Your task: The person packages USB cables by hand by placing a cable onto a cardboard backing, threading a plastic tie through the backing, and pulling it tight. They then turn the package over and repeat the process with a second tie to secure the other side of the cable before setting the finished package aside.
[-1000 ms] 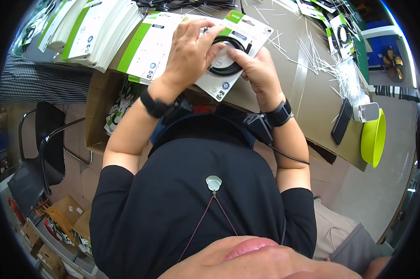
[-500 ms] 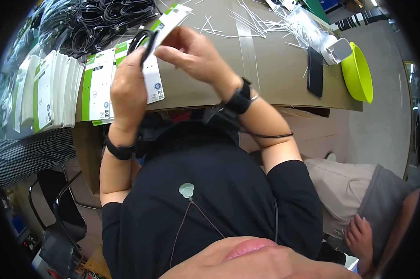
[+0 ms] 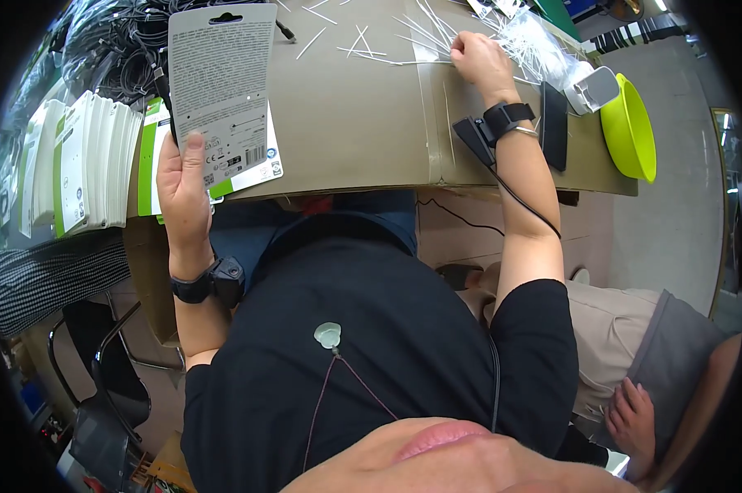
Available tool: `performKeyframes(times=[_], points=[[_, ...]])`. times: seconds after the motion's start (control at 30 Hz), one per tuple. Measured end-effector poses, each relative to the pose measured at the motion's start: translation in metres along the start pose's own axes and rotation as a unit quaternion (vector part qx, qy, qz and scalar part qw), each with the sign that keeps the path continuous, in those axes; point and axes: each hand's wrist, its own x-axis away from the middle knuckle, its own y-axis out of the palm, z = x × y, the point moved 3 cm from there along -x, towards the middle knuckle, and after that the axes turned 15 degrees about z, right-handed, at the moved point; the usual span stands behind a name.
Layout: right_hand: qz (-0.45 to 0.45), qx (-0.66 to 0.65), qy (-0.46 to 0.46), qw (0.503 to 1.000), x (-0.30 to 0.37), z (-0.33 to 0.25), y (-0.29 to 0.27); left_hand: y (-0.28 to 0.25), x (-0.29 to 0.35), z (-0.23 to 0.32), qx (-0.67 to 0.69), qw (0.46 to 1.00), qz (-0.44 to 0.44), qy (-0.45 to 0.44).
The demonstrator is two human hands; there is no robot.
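Note:
My left hand (image 3: 183, 193) is closed around the lower left edge of a packaging card (image 3: 223, 82), thumb on its grey printed back. The card stands upright with its hanging slot at the top. From behind it poke black cable plugs, one (image 3: 284, 31) at the upper right, another (image 3: 161, 80) along the left edge; the rest of that cable is hidden. Far to the right, my right hand (image 3: 484, 66) reaches into loose thin white ties (image 3: 427, 33). Its fingers are pinched together at the ties' ends, and they hide whatever is between them.
Green-and-white cards (image 3: 149, 160) lie under the held card, beside a standing row of cards (image 3: 100, 164). Behind them is a heap of black cables (image 3: 128, 49). A black phone (image 3: 555, 123) and a yellow-green bowl (image 3: 629, 131) are at the right. Another person's hand (image 3: 631, 419) shows lower right.
My right hand has left the card and moved right to the white ties. My left hand has turned the card so its grey back shows, with the black cable now mostly behind it.

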Motion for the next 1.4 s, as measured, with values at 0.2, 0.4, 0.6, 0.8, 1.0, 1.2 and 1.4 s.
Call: performKeyframes(times=[0.2,0.4,0.6,0.8,1.0,1.2,1.4], points=[[-0.052,-0.117,0.027,0.991,-0.002,0.01,-0.008,0.008,0.001,0.001,0.03,0.999,-0.002,-0.042],[-0.148,-0.55,0.237,0.787,0.009,-0.003,-0.019,0.006,-0.001,-0.003,0.065,0.994,-0.003,-0.091],[-0.203,-0.714,0.185,0.644,0.025,-0.077,-0.044,0.014,0.001,-0.007,0.1,0.989,-0.003,-0.105],[-0.106,-0.618,0.076,0.775,0.08,-0.162,-0.091,0.029,0.003,0.002,0.109,0.991,-0.018,-0.078],[-0.072,-0.533,-0.007,0.843,0.095,-0.183,-0.082,0.024,0.007,0.01,-0.021,0.999,0.006,0.032],[-0.095,-0.527,-0.004,0.844,0.094,-0.186,-0.08,0.023,0.005,0.012,-0.079,0.992,0.027,0.095],[-0.099,-0.518,-0.004,0.85,0.095,-0.185,-0.077,0.022,0.006,0.011,-0.091,0.99,0.034,0.104]])
